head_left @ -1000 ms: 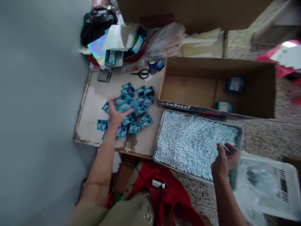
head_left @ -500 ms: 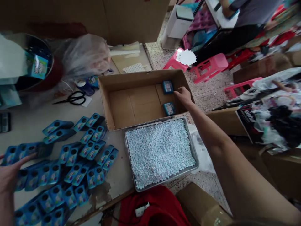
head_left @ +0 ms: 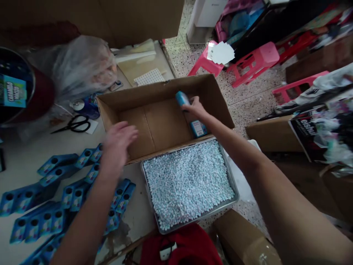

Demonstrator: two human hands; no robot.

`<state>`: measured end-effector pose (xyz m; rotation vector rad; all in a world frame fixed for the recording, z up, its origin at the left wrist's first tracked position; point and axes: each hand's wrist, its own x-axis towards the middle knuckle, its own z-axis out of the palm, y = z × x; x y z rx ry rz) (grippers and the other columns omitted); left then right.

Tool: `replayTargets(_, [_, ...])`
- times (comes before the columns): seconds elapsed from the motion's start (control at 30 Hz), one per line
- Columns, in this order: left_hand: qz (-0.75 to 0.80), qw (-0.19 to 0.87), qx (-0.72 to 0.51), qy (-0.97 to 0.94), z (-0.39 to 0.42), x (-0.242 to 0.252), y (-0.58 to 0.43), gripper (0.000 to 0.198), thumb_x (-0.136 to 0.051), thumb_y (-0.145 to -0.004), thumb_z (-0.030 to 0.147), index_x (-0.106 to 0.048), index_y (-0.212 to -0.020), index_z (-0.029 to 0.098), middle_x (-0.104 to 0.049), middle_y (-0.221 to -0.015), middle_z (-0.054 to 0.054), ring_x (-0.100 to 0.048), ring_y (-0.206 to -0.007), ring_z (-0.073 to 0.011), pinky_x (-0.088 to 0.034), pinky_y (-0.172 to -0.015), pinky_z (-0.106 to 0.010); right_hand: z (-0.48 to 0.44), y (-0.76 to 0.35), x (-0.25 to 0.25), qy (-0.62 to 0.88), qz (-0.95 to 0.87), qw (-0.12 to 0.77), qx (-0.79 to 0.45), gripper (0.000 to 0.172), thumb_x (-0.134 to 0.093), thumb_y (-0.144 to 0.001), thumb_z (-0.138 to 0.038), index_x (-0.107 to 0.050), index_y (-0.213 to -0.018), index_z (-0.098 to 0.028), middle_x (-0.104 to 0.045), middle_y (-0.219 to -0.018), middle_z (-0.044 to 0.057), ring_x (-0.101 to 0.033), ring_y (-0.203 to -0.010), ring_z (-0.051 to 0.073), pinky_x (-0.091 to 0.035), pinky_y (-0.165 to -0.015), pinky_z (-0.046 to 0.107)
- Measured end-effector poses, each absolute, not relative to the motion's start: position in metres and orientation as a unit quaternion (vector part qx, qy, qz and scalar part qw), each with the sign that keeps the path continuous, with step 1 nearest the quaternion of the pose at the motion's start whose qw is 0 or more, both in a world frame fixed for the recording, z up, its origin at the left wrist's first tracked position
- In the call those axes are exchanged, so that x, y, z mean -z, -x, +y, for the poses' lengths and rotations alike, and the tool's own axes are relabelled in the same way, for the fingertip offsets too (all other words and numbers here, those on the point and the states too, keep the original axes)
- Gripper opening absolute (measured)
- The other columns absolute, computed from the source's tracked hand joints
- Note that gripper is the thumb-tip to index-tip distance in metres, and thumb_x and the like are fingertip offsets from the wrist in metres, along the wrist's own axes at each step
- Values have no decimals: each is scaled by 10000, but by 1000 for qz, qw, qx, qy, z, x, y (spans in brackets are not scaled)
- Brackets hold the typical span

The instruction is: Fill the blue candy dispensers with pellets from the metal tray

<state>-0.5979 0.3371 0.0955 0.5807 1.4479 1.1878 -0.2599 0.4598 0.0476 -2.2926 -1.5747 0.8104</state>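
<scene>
My right grip (head_left: 196, 109), thumb below and fingers above, is narrowed on a blue pack (head_left: 182, 98), a smooth-faced rectangular block held within the far right part of an oblong carton (head_left: 165, 125). The carton is of brown corrugated cardboard, open at the top, with a straight crease across its floor. Just beside the held block, toward me, a second blue pack (head_left: 199, 129) lies against the near wall, a pale printed panel uppermost.

My left grip (head_left: 117, 141), blurred, is loosely spread with nothing visible in it; it hangs over the carton's left end. Below it on the table (head_left: 140, 206), whose pale surface is worn and stained near the edge, rest rows of glossy blue boxes (head_left: 41, 224), each marked with a dark round spot.

Adjoining the carton's near side, a shallow metal tray (head_left: 228, 203), rectangular with rounded corners, bears a heap of small pale blue and white pellets (head_left: 190, 180), granular in texture. At left: black-handled scissors (head_left: 78, 124) with looped grips, a cylindrical can (head_left: 89, 110), and a crumpled, translucent plastic bag (head_left: 82, 62).
</scene>
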Motion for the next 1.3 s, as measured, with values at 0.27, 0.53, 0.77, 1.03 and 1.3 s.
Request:
replayTargets(0.27, [529, 612, -548, -211, 393, -51, 462, 486, -843, -525, 141, -614, -941, 244, -681, -892, 25, -684, -858, -192, -583, -788, -305, 412, 234, -59, 700, -626, -46, -341, 1143, -1008, -615, -446, -435, -1568, -180, -533, -1574, 275, -609, -1394, 408, -512, -1164, 533])
replayTargets(0.53, [508, 521, -577, -370, 348, -50, 509, 527, -854, -605, 130, -659, -1076, 264, -727, -996, 17, -679, -873, -168, -573, -808, -278, 431, 212, -41, 717, -620, -85, -309, 556, -1002, -553, -293, -724, -1002, -119, -774, -1011, 141, -736, -1014, 327, -583, -952, 452])
replayTargets(0.77, [520, 436, -600, -423, 343, -74, 525, 509, -937, -732, 369, -623, -1112, 244, -721, -1045, 3, -697, -955, -174, -585, -891, -283, 358, 256, -123, 536, -639, 315, -453, 664, -990, -597, -384, -677, -1167, -253, -745, -1069, 28, -714, -939, 233, -631, -854, 397])
replayTargets(1.03, [398, 617, -469, -490, 282, -114, 509, 911, -811, -619, 912, -624, -1187, 225, -735, -1146, -94, -728, -1064, -270, -605, -926, -371, 292, 287, -164, 484, -660, 353, -453, 634, -995, -609, -558, -605, -1010, -260, -621, -1007, 13, -608, -868, 183, -581, -740, 342])
replayTargets(1.3, [478, 602, -461, -444, 202, -109, 469, 813, -1035, -560, 491, -596, -1193, 231, -731, -1152, -52, -726, -1072, -251, -587, -944, -347, 202, 287, -118, 501, -442, 399, -628, 786, -930, -657, -529, -564, -1307, -279, -678, -1296, 65, -661, -1189, 274, -572, -1065, 438])
